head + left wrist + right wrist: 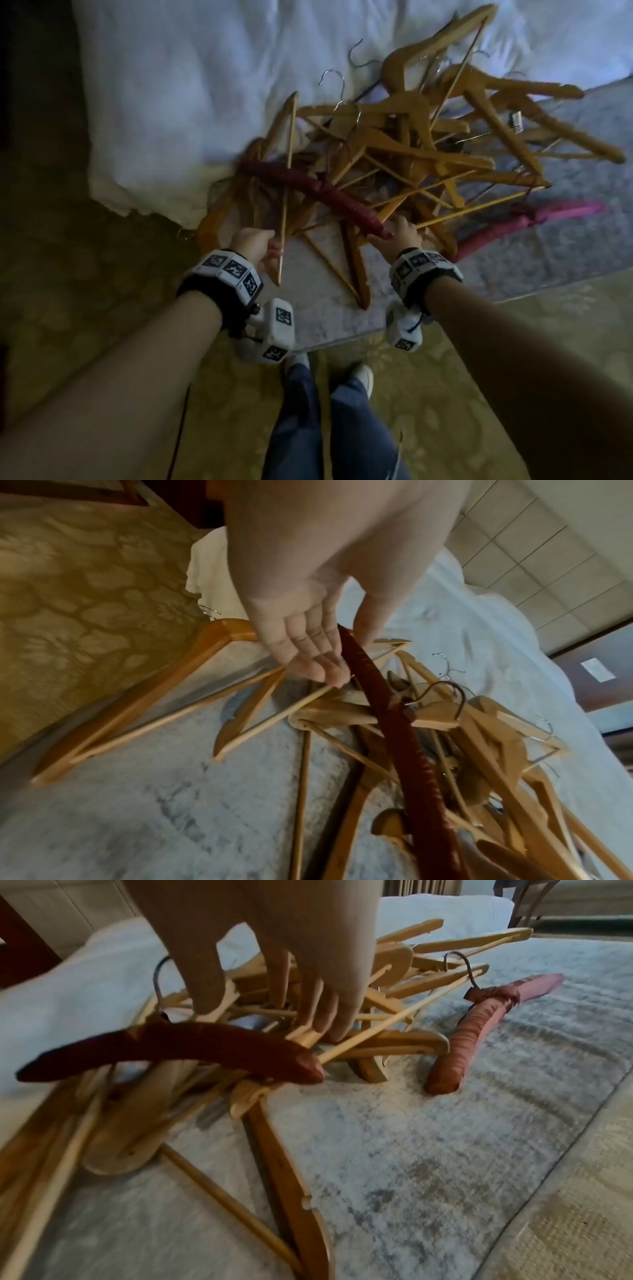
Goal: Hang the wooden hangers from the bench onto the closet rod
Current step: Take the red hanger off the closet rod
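A tangled pile of light-brown wooden hangers with metal hooks (404,147) lies on the grey fuzzy bench top (329,308), partly against the white bedding (178,96). The left hand (255,245) pinches the thin wooden bar of one hanger (287,192) between its pressed-together fingers (308,658) and thumb. The right hand (399,236) reaches into the pile with fingers (329,1010) straight and slightly spread, touching thin bars beside a dark red padded hanger (318,192). A pink padded hanger (479,1026) lies apart on the bench.
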A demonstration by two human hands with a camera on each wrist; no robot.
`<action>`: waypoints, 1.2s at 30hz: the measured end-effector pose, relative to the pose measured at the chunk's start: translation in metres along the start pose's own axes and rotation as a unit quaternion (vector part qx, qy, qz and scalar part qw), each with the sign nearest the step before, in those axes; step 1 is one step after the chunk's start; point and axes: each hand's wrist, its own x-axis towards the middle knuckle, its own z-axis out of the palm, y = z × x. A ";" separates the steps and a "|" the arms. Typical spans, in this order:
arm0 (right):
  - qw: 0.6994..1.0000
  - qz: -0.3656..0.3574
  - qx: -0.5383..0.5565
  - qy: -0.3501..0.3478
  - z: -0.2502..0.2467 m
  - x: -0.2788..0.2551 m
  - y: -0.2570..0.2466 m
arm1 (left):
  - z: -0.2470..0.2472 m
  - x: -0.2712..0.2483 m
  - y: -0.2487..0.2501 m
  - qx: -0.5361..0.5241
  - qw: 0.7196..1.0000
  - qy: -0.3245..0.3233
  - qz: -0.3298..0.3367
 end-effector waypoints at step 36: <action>0.977 -0.201 0.065 0.007 -0.113 -0.130 -0.128 | -0.078 -0.160 0.108 0.023 0.989 -0.040 0.143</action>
